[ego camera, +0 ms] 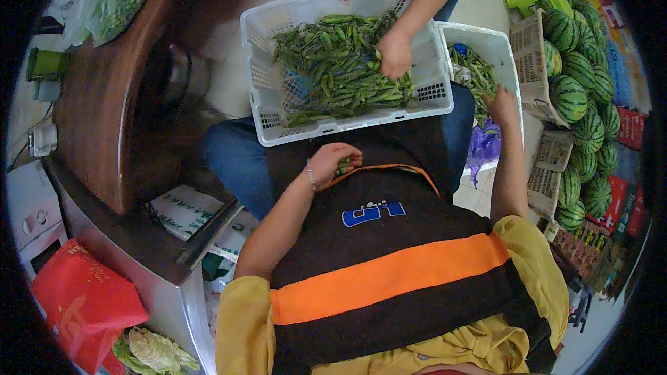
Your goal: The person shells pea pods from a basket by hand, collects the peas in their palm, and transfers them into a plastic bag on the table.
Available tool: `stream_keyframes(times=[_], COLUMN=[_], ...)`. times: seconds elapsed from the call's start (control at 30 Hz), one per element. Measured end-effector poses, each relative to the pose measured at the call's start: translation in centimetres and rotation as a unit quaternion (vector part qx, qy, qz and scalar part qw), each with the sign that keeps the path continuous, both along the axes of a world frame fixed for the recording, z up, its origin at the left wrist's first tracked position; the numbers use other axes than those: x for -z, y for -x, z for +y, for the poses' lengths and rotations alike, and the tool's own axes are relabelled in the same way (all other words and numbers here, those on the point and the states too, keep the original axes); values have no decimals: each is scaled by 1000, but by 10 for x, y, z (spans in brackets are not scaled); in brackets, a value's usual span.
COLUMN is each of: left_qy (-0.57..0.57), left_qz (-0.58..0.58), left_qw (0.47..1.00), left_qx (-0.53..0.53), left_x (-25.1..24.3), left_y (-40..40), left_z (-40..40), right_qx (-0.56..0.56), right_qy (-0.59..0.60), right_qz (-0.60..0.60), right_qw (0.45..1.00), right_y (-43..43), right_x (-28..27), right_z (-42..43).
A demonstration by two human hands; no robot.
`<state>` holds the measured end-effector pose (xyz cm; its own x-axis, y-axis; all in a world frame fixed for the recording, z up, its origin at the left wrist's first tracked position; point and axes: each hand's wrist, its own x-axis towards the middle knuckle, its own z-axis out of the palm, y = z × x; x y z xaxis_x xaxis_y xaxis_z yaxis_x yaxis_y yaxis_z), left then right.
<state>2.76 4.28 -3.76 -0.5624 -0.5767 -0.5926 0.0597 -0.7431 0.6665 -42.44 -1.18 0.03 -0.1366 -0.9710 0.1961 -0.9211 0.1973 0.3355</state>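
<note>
A white plastic basket (353, 124) rests across my lap, holding many green pea pods (333, 57). My left hand (333, 162) is curled over my apron, just below the basket's near edge, with small green pieces in its fingers. On the right, my right hand (501, 104) reaches over a white foam box (500, 41) of pods and scraps; its fingertips touch or hover near them, and whether it holds anything is unclear. Another person's hand (395, 54) reaches into the basket from the far side, at the pods.
A purple plastic bag (484, 143) hangs by the foam box. Watermelons (568, 98) are piled at the right beside plastic crates (531, 62). A brown wooden counter (94, 94) curves along the left, with a red bag (83, 307) below. The other person sits opposite.
</note>
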Motion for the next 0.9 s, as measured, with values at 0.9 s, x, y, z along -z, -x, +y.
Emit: stream_keyframes(times=[0.9], left_qy=[-157], left_qz=[143], left_qw=[936], left_qx=[-281], left_x=[-26], left_y=[-44], left_z=[-18], right_qx=[-143], right_qy=[-303], right_qz=[-397], right_qw=[854], right_y=[-271], right_x=[99], right_z=[-105])
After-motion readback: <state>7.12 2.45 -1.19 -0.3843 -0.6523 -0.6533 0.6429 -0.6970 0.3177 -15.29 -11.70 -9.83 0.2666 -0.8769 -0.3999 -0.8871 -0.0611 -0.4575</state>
